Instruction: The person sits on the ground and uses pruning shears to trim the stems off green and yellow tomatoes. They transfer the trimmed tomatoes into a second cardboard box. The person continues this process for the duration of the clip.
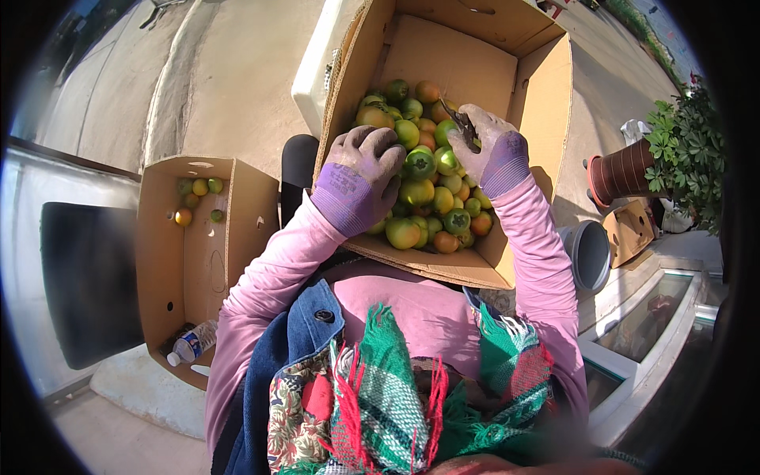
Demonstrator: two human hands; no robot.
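Observation:
Many green and orange tomatoes (417,191) lie in a large open cardboard box (449,56) in front of me. My left hand (365,169), in a purple and grey work glove, rests palm down over the tomatoes at the box's left side; its fingers are bent, and whether they grip a tomato is hidden. At the right, my gloved right hand (490,142) is closed on a dark, thin, pointed tool (463,122), whose exact kind I cannot tell. The tool's tip points up and left, above the tomatoes.
On the left stands a smaller cardboard box (199,267) with several tomatoes (200,187) and a plastic bottle (193,342). A grey bucket (586,255), a brown plant pot (623,172) lying tilted and a small cardboard box (629,233) are on the right. A white container (314,65) adjoins the large box.

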